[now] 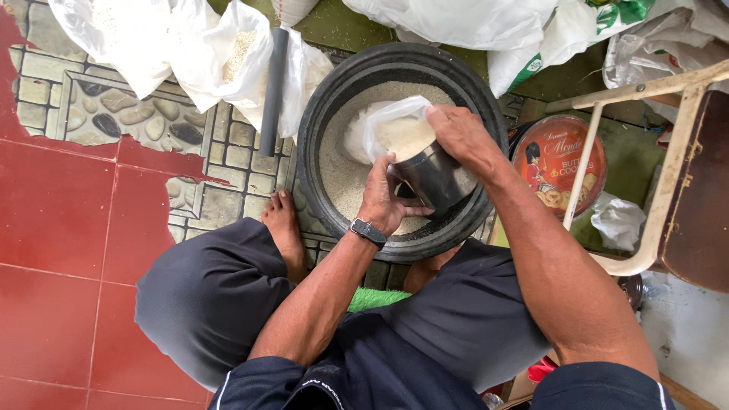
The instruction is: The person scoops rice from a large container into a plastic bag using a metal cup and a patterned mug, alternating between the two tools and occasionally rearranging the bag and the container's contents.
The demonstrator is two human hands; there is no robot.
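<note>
Gripping the metal can point(437, 178), the left hand point(387, 201) closes (right hand point(459, 137) pinching the plastic bag point(387, 125)).

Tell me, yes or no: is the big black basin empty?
No: the black basin holds a layer of white rice, over which both hands work a metal can and a clear plastic bag.

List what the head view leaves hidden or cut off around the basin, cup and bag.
- Metal cup: base hidden by the left hand; inside covered by the plastic bag.
- Bag: far edge under the right hand.
- Black basin: near rim behind the wrists.
- Round tin: crossed by a chair frame.
</note>
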